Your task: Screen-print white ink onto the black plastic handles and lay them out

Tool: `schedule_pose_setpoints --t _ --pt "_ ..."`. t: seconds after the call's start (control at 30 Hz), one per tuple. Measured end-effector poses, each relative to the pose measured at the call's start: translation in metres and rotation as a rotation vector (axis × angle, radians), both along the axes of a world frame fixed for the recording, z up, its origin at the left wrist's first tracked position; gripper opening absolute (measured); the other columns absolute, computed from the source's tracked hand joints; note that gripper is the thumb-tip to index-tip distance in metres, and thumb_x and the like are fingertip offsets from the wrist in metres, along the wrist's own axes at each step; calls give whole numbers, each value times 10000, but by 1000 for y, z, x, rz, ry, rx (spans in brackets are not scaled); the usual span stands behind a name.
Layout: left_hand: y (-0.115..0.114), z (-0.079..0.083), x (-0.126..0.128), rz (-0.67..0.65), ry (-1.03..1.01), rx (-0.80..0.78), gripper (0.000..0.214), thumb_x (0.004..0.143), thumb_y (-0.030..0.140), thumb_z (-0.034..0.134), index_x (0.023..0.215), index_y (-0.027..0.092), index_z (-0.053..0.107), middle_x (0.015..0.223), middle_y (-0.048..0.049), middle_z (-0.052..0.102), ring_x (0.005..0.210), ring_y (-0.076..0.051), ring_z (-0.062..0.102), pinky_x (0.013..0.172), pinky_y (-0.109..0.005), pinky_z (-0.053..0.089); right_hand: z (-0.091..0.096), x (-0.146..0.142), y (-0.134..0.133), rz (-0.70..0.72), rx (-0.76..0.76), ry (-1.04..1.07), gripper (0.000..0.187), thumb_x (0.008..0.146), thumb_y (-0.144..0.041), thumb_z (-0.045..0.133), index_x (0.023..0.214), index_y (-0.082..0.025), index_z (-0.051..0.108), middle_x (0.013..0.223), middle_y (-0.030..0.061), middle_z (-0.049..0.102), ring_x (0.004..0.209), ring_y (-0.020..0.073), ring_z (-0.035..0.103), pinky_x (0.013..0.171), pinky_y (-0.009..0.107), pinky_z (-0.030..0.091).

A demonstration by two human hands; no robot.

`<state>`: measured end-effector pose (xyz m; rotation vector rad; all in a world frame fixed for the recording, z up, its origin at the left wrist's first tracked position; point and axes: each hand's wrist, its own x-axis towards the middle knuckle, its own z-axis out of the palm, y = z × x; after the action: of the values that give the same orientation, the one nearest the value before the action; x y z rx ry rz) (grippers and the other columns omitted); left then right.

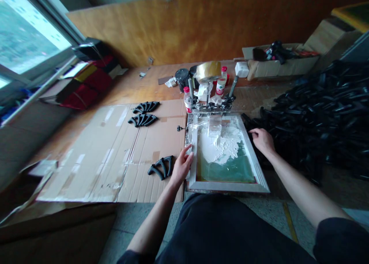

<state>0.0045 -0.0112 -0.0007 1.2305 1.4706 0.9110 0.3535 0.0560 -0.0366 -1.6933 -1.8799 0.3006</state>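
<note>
A silk-screen printing frame (pixel 227 186) lies in front of me, with white ink (pixel 225 146) smeared over its green mesh. A translucent block (pixel 215 125) rests at the mesh's far end. My left hand (pixel 181 167) is at the frame's left side, thumb and index finger apart, holding nothing visible. Right of the frame, my right hand (pixel 263 141) has its fingers curled beside a heap of black plastic parts (pixel 314 114); what they hold, if anything, is hidden. One black curved part (pixel 161 167) lies on cardboard left of my left hand.
Two groups of black parts (pixel 143 119) lie farther back on the cardboard sheet (pixel 95 152). Behind the frame stand a metal clamp (pixel 211 108), a tape roll (pixel 208 71), red-capped bottles (pixel 221 83) and a dark tub (pixel 182 79). An open carton (pixel 281 67) sits at back right.
</note>
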Motion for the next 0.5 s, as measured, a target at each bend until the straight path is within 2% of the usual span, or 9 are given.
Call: schedule_pose_setpoints --t 0.07,0.17,0.23,0.33,0.37,0.5 --pt "-1 -22 0 -22 108 -39 582 835 463 597 1359 222 517 660 38 575 548 -93 490 533 -194 377 10 -12 18 -57 61 1 312 909 -301 550 1192 -177 595 1228 153 542 1048 262 580 888 434 506" --pt "5 -45 0 -66 248 -67 579 849 418 572 1390 234 481 670 38 586 583 -102 520 568 -201 389 25 -63 39 82 125 -67 589 757 -295 731 1294 -182 517 1325 147 487 1189 306 502 975 454 455" --pt "10 -51 -1 -85 295 -81 562 853 416 559 1381 234 490 668 35 590 598 -112 537 578 -209 398 32 -96 41 190 56 -132 488 746 -258 741 1195 -187 564 1187 120 586 1098 285 554 916 423 472" --pt "13 -55 -3 -91 309 -100 543 852 425 556 1358 234 515 690 27 607 621 -121 557 594 -218 414 29 -120 21 310 -71 -212 139 806 -179 659 941 -192 627 901 59 658 862 220 609 764 328 478" --pt "14 -56 -4 -88 304 -105 539 850 428 559 1351 233 523 702 23 615 628 -123 563 600 -220 419 26 -120 9 379 -65 -237 100 815 -142 626 902 -189 632 870 53 659 838 206 607 746 308 467" --pt "12 -59 -4 -50 265 -119 522 831 423 585 1309 213 562 719 11 624 642 -130 574 608 -224 431 20 -100 -30 749 32 -253 277 779 -14 527 945 -192 662 931 51 674 890 185 601 778 281 448"
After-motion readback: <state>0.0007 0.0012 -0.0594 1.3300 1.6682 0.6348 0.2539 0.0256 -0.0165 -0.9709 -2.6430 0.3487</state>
